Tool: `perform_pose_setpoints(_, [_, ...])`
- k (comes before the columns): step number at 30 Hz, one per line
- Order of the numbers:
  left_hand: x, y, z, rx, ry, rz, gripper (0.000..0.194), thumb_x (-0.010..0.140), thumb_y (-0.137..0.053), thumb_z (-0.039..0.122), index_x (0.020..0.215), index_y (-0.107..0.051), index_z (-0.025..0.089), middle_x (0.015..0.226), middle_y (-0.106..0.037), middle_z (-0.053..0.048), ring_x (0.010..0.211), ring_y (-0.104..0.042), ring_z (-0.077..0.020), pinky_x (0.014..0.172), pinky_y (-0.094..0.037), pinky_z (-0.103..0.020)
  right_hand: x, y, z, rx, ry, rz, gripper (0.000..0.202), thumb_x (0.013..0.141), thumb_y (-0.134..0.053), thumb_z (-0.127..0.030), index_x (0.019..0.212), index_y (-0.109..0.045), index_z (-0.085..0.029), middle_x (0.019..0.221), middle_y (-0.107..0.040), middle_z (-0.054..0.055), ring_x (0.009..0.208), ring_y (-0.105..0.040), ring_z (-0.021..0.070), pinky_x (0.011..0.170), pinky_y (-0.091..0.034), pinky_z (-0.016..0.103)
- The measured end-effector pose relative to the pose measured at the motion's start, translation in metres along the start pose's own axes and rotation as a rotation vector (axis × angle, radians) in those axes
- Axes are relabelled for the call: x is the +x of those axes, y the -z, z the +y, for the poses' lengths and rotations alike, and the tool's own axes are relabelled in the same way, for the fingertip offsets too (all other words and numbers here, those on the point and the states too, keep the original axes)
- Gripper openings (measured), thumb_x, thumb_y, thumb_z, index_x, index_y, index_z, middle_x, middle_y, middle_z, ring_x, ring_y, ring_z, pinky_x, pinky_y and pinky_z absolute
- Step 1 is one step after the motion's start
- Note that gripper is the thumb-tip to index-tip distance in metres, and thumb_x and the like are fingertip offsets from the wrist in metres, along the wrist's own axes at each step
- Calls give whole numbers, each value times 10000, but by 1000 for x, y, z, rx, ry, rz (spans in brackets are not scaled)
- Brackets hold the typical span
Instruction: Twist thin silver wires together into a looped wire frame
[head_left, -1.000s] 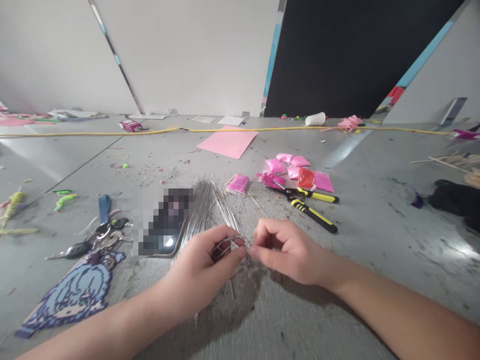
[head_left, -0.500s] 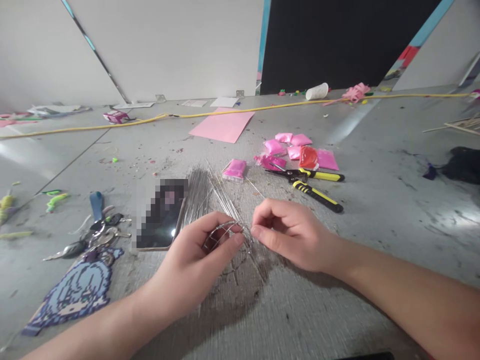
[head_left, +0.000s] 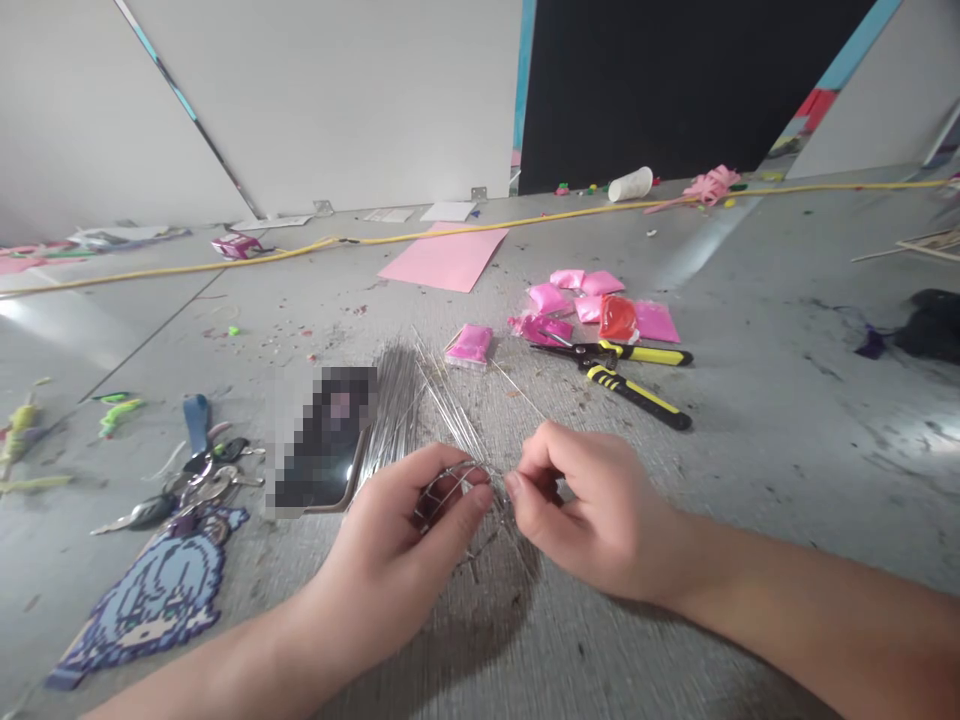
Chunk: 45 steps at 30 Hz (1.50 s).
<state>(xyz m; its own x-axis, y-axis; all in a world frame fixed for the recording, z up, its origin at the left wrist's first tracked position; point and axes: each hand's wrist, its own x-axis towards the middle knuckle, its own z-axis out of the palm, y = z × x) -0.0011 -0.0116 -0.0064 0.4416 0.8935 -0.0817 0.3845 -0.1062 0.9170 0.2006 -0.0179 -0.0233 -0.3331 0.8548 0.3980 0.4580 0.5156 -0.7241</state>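
A small rounded frame of thin silver wire is held between the thumb and fingers of my left hand. Close by on its right, the thumb and forefinger of my right hand are pinched together at the wire's edge; what they grip is too small to make out. Loose straight wires lie just beyond my hands, beside a dense bundle of wires. Pliers with black and yellow handles rest beyond my right hand, their jaws pointing left.
A phone lies left of the wire bundle, with keys and a pixel-patterned charm farther left. Pink packets, a red packet and a pink sheet lie ahead. A yellow cord crosses the back.
My right hand has moved slightly down, its fingertips now closer to the wire frame. The view has shifted a little, and my left hand still holds the frame.
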Motion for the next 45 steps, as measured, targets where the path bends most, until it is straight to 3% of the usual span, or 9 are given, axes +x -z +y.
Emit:
perform_pose_setpoints(8, [0,-6,-3,102,2,34,248,971,-489,364,810,-539,181,648,-450,41,596,-383,-101,540,-336,-228,4,-2,-2,-21,-9,-24,251,891,-548,-207,701,-384,-203,549,-421,-74,461,-367,59,451,-281,206])
perform_pose_setpoints(14, [2,-5,-5,163,-25,33,246,972,-476,344,790,-523,185,640,-424,51,594,-374,-101,550,-323,-240,11,2,-2,159,-201,-143,225,897,-528,-217,707,-407,-203,569,-435,-65,505,-395,78,460,-300,207])
perform_pose_setpoints(18, [2,-6,-4,203,-44,37,239,969,-476,337,791,-526,185,645,-442,45,598,-388,-108,562,-326,-252,13,2,-2,207,-235,-189,190,876,-548,-210,728,-429,-202,589,-454,-61,527,-407,86,475,-326,213])
perform_pose_setpoints(28, [-2,-8,-3,307,-168,39,238,962,-466,257,735,-461,184,648,-449,43,585,-405,-99,560,-327,-250,5,-4,-4,115,-146,-143,271,884,-532,-185,689,-345,-206,584,-381,-74,513,-341,73,476,-273,224])
perform_pose_setpoints(31, [-2,-8,-1,301,-160,39,237,965,-467,268,744,-483,183,639,-441,44,577,-401,-99,555,-331,-248,7,-2,-6,224,-202,-177,221,889,-539,-197,735,-381,-211,596,-392,-77,516,-345,78,468,-277,221])
perform_pose_setpoints(33, [-1,-7,-1,300,-162,39,235,967,-467,278,758,-511,181,634,-444,43,572,-401,-101,551,-333,-247,9,1,-8,329,-252,-219,102,882,-536,-178,883,-439,-210,620,-415,-83,533,-377,86,480,-312,217])
perform_pose_setpoints(36, [-1,-6,-1,333,-209,35,208,963,-471,257,790,-552,173,643,-476,36,582,-427,-102,560,-342,-247,11,4,-9,401,-275,-307,166,878,-520,-157,1035,-477,-191,631,-430,-86,527,-366,84,480,-311,215])
perform_pose_setpoints(41, [-1,-6,0,400,-286,25,225,949,-467,231,751,-550,166,633,-488,34,569,-435,-94,541,-336,-236,14,5,-7,385,-265,-338,107,838,-568,-145,924,-517,-184,587,-410,-96,512,-327,68,477,-279,210])
perform_pose_setpoints(45, [0,-7,-1,395,-185,58,240,903,-511,248,677,-540,171,596,-483,35,542,-424,-92,516,-334,-226,15,4,-3,404,-336,-379,98,806,-577,-122,786,-504,-184,554,-375,-99,513,-304,61,459,-251,200])
